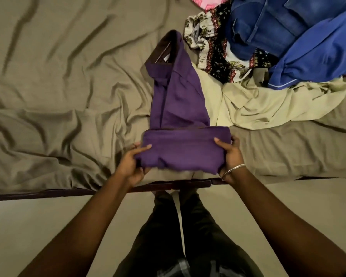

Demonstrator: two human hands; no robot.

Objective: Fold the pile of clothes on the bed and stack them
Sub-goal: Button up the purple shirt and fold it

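A purple collared shirt (pixel 180 108) is laid lengthwise on the bed, folded into a narrow strip, its dark collar pointing away from the hands. Its near end has been turned up into a thick folded band, and this band is gripped at both sides: the left hand (pixel 131 166) holds the left edge with the thumb on top and the fingers curled beneath, and the right hand (pixel 231 154) holds the right edge in the same manner. A thin metal bangle (pixel 233 170) is worn on the right wrist. The folded band is held just above the near edge of the bed (pixel 48 191), where a dark frame strip is seen directly below the hands.

Beyond the right hand, touching the shirt's right side, a crumpled cream garment (pixel 268 104) is spread. Farther out on that side the unfolded pile is heaped: a black-and-cream patterned cloth (pixel 214 56), blue denim jeans (pixel 268 27), a bright blue garment (pixel 312 62) and a scrap of pink fabric (pixel 206 2) at the far edge of the view.

To the left of the left hand, a broad stretch of wrinkled olive bedsheet (pixel 58 86) lies uncovered.
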